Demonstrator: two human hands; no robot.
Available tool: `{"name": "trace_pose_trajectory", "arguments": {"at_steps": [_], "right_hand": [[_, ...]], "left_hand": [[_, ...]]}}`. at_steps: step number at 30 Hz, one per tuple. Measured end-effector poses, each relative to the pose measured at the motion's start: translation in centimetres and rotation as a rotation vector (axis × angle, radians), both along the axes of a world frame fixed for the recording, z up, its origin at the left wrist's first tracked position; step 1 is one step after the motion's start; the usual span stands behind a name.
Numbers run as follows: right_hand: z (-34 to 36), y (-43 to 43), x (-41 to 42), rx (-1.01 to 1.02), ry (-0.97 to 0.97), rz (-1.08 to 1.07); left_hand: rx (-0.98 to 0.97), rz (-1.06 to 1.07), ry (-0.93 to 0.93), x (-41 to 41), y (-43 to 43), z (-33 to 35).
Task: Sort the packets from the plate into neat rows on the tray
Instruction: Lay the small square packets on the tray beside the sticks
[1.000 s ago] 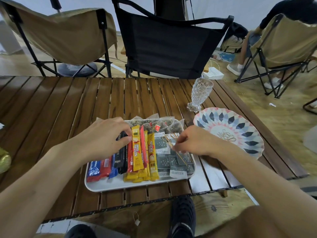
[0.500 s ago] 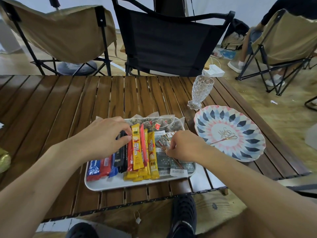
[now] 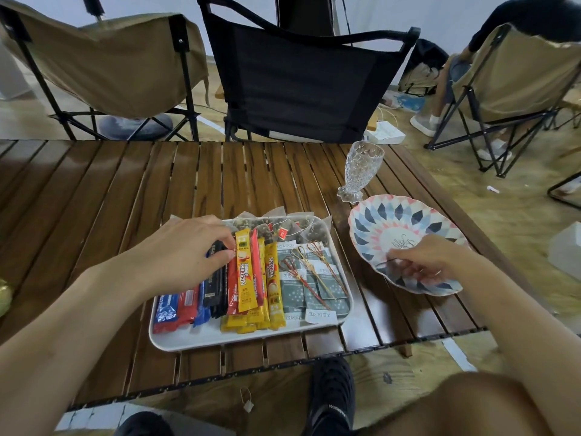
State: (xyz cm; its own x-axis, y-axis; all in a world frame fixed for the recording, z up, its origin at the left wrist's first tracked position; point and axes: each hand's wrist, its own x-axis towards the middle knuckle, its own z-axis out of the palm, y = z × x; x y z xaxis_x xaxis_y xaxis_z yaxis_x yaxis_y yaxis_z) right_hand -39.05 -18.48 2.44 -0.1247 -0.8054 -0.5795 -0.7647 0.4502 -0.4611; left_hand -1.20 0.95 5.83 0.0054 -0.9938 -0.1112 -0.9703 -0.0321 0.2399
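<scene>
A white tray holds rows of packets: blue and red ones at the left, black sticks, yellow and red Nescafe sticks, and grey-green sachets at the right. Mesh tea bags line the far edge. Several looped picks lie across the sachets. My left hand pinches the top of the black sticks. My right hand rests on the patterned plate, fingers closed on a thin pick. No packets show on the plate.
A cut-glass goblet stands just beyond the plate. Folding chairs, one black and one tan, stand behind the slatted wooden table. A seated person's legs are at the far right. My shoe is under the near edge.
My right hand has left the sachets on the tray and moved right onto the plate, closing on a thin pick there. The left hand has stayed on the black sticks.
</scene>
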Motion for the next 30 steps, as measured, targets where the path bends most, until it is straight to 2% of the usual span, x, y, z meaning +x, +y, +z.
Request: {"name": "trace_pose_trajectory", "arguments": {"at_steps": [10, 14, 17, 21, 25, 30], "right_hand": [[0.4, -0.9, 0.6, 0.028, 0.083, 0.028], [1.3, 0.2, 1.2, -0.12, 0.073, 0.076], [3.4, 2.4, 4.2, -0.199, -0.046, 0.211], [4.8, 7.2, 10.1, -0.042, -0.108, 0.522], [3.0, 10.4, 13.9, 0.061, -0.012, 0.697], [1.4, 11.3, 15.3, 0.056, 0.174, 0.772]], "left_hand": [[0.025, 0.016, 0.019, 0.0, 0.2, 0.3], [0.026, 0.012, 0.019, 0.0, 0.1, 0.3], [0.015, 0.01, 0.021, 0.0, 0.0, 0.2], [0.024, 0.012, 0.024, 0.0, 0.0, 0.3], [0.031, 0.006, 0.042, 0.2, 0.1, 0.2], [0.02, -0.001, 0.034, 0.5, 0.1, 0.0]]}}
